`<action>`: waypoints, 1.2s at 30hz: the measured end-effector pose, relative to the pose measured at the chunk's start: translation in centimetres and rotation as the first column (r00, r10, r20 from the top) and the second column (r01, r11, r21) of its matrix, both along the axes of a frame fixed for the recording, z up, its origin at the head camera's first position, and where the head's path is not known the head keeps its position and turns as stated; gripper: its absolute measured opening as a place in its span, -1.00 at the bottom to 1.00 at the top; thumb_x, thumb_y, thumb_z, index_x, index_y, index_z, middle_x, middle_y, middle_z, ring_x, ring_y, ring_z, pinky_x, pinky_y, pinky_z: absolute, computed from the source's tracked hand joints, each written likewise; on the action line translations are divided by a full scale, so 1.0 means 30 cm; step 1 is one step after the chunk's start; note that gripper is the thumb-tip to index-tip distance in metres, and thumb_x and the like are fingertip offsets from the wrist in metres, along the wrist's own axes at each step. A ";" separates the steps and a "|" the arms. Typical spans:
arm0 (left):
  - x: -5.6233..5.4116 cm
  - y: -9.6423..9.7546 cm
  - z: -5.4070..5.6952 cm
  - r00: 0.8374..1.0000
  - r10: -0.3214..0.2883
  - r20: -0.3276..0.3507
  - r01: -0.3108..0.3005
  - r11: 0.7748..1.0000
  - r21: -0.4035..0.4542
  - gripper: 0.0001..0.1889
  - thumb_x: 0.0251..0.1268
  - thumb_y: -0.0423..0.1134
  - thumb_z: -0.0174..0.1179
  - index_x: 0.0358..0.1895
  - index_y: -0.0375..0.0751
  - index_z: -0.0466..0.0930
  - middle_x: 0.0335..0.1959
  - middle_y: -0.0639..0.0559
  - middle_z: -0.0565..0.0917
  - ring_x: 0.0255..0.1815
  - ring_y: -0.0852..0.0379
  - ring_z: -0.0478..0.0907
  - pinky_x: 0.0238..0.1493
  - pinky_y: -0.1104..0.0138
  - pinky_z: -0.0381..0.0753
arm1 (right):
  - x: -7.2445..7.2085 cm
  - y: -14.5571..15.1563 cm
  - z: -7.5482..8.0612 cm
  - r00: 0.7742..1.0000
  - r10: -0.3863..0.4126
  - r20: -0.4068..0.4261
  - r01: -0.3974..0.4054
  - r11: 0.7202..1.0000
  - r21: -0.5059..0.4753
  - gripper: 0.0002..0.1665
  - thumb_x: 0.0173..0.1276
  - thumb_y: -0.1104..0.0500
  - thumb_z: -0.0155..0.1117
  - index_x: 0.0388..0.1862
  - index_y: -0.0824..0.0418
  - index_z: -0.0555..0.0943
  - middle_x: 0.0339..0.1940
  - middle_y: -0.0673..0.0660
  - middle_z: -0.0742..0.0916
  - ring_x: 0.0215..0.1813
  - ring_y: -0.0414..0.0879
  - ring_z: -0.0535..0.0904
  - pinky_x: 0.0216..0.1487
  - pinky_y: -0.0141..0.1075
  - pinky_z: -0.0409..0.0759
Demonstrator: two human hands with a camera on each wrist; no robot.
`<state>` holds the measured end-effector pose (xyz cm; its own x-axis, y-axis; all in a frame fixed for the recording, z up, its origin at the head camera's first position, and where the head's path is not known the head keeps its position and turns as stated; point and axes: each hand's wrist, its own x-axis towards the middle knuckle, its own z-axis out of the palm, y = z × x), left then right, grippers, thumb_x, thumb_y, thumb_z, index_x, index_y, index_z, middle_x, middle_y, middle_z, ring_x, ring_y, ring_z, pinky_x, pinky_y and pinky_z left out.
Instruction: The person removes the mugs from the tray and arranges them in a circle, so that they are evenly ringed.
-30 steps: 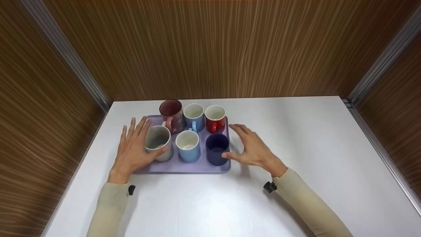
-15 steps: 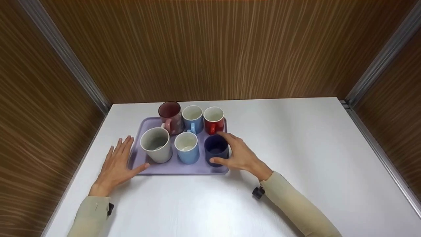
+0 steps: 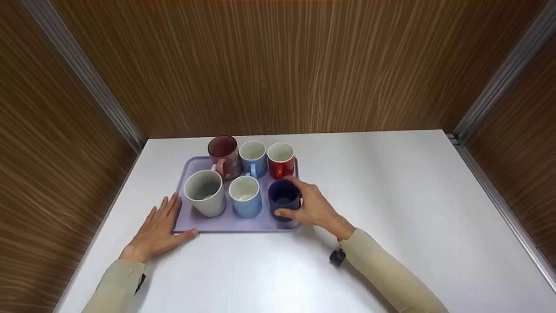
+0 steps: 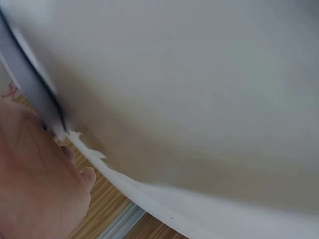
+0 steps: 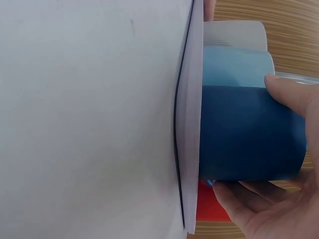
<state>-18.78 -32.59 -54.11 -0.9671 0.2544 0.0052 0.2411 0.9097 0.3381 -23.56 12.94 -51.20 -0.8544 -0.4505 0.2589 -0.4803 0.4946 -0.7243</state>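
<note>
The right hand [image 3: 316, 208] grasps the dark blue mug [image 3: 282, 200], thumb on its near side and fingers around its far side. This mug stands upright in the near right corner of the lilac tray [image 3: 217, 224]. It is dark blue inside as well as out, with a round, open mouth; the right wrist view shows a plain, smooth wall and nearly straight sides. Just left of it stands a light blue mug [image 3: 247, 205] with a white inside, then a wide off-white mug [image 3: 212, 203]. The left hand [image 3: 154, 237] lies with its fingers extended at the tray's left edge, its thumb along the near left corner. Behind, in the far row, are a dusky pink mug [image 3: 232, 161], a blue mug [image 3: 258, 165] and a red mug [image 3: 287, 168]. Beneath everything is the white table [image 3: 382, 187].
</note>
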 end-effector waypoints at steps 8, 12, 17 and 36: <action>-0.011 -0.005 -0.005 1.000 -0.006 0.016 0.007 1.000 -0.028 0.22 0.39 0.49 0.15 0.72 -0.43 -0.08 0.79 -0.32 -0.11 0.79 -0.35 -0.16 0.73 -0.26 -0.17 | 0.002 -0.007 0.006 1.000 -0.025 -0.003 0.024 1.000 -0.002 0.03 0.16 -0.16 0.69 0.54 0.10 0.46 0.30 0.10 0.74 0.27 0.01 0.70 0.38 -0.02 0.66; -0.018 -0.004 -0.011 1.000 -0.006 0.005 0.006 1.000 -0.030 0.22 0.41 0.47 0.15 0.71 -0.47 -0.10 0.78 -0.36 -0.12 0.79 -0.36 -0.18 0.73 -0.26 -0.17 | -0.003 -0.010 0.009 0.999 -0.040 -0.006 0.040 0.999 -0.009 0.01 0.11 -0.15 0.71 0.49 0.11 0.51 0.25 0.09 0.77 0.22 0.00 0.72 0.34 -0.05 0.69; -0.021 0.001 -0.022 1.000 -0.015 -0.017 0.015 1.000 -0.021 0.23 0.42 0.45 0.16 0.70 -0.50 -0.12 0.77 -0.40 -0.12 0.78 -0.39 -0.19 0.73 -0.26 -0.17 | -0.004 -0.007 0.028 0.997 -0.064 0.030 0.064 0.998 -0.003 -0.02 0.05 -0.14 0.73 0.44 0.12 0.56 0.21 0.12 0.78 0.19 0.03 0.72 0.29 -0.02 0.72; -0.011 -0.001 -0.027 1.000 -0.028 -0.014 0.027 0.999 -0.033 0.22 0.44 0.44 0.15 0.70 -0.52 -0.14 0.77 -0.41 -0.17 0.79 -0.39 -0.25 0.73 -0.25 -0.16 | -0.004 0.062 0.236 0.999 -0.021 -0.044 0.017 0.996 -0.083 -0.06 -0.03 -0.11 0.79 0.32 0.18 0.64 0.09 0.11 0.84 0.05 0.03 0.81 0.06 0.00 0.82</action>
<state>-19.12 -32.63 -54.91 -0.9596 0.2811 0.0107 0.2709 0.9132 0.3044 -23.68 14.81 -44.11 -0.8493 -0.4098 0.3327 -0.5043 0.4438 -0.7407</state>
